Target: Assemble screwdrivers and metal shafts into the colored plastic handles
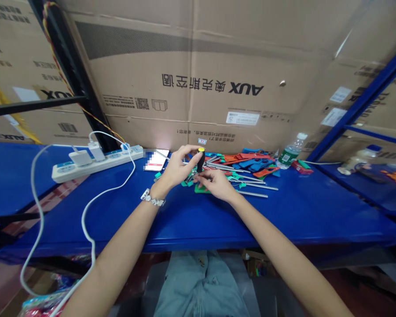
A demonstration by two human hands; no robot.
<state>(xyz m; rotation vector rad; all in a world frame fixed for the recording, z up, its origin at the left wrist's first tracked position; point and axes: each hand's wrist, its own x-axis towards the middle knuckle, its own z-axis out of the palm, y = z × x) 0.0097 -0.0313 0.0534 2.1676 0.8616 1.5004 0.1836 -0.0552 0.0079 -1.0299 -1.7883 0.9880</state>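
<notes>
A screwdriver (201, 161) with a black handle and a yellow cap stands nearly upright in the middle of the table. My left hand (179, 166) has its thumb and fingers closed on the handle from the left. Lower down, my right hand (215, 183) pinches close to the screwdriver's shaft; what lies between its fingertips is too small and hidden to name. Under the right fingers a flat green piece (202, 189) shows on the table. Small green and metal parts (187, 181) lie beside the hands, partly covered by them.
Blue, red and orange plastic pieces (251, 162) and metal rods (257, 195) lie right of my hands. A water bottle (291, 152) stands behind them. At left are a phone (157, 160), a power strip (97, 163) and a white cable (86, 211). Cardboard boxes (214, 57) back the blue table (198, 224).
</notes>
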